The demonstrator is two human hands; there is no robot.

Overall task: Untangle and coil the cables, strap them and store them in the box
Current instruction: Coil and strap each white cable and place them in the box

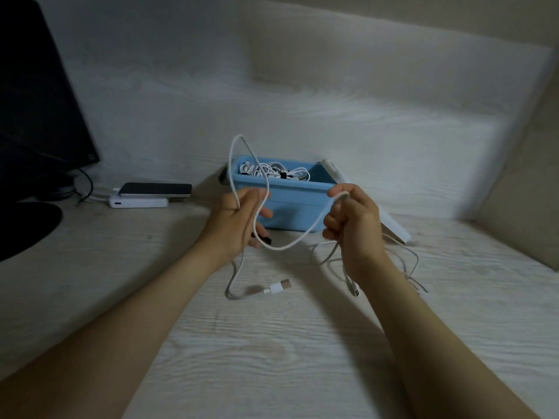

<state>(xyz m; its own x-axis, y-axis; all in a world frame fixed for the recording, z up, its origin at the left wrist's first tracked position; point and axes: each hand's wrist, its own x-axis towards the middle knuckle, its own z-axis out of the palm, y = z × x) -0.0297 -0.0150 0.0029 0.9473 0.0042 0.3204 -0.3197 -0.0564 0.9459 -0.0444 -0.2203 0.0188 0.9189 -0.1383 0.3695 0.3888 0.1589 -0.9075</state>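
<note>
so: blue plastic box (299,207) on the pale wooden table (272,358), coiled white cables (272,172) inside it; flat white lid (394,229) propped against its right side; off to the left a dark phone (155,189) lies on a white power bank (139,203); loose white cable (284,248) strung between left hand (239,225) and right hand (354,222), in front of the box

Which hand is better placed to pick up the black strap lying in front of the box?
Probably the left hand: the strap lies just beneath its fingers, while the right hand is off to the side, pinching the white cable. The left also holds that cable, though.
</note>
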